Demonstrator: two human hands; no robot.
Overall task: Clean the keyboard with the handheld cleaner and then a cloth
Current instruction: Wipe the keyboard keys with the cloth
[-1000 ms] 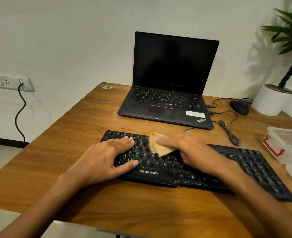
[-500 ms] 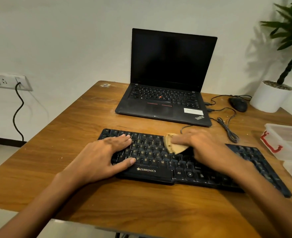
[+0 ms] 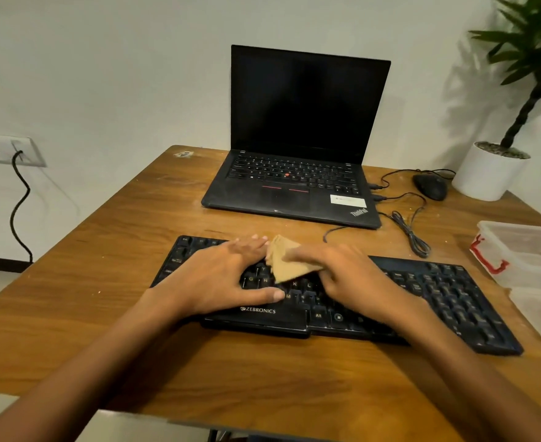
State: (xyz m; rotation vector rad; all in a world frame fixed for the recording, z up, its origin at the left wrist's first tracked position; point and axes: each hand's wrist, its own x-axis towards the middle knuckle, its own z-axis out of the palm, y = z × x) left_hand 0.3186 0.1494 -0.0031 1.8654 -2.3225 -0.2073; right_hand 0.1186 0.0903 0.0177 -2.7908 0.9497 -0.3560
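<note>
Tan cloth, folded into a wad, sits on the middle keys just left of frame centre under the right hand, whose fingers lie over it; motion blur hides the thumb, but it seems to grip from beneath. Left hand rests flat, fingers straight and thumb spread, on the left half of the black keyboard, steadying it on the wooden table. To wipe well, keep that brace firm, press lightly so keycaps don't pop, and work row by row toward the untouched right end. Counted: two hands, one cloth, one keyboard, one laptop at upper centre, one mouse and one white plant pot at upper right; no handheld cleaner shows
</note>
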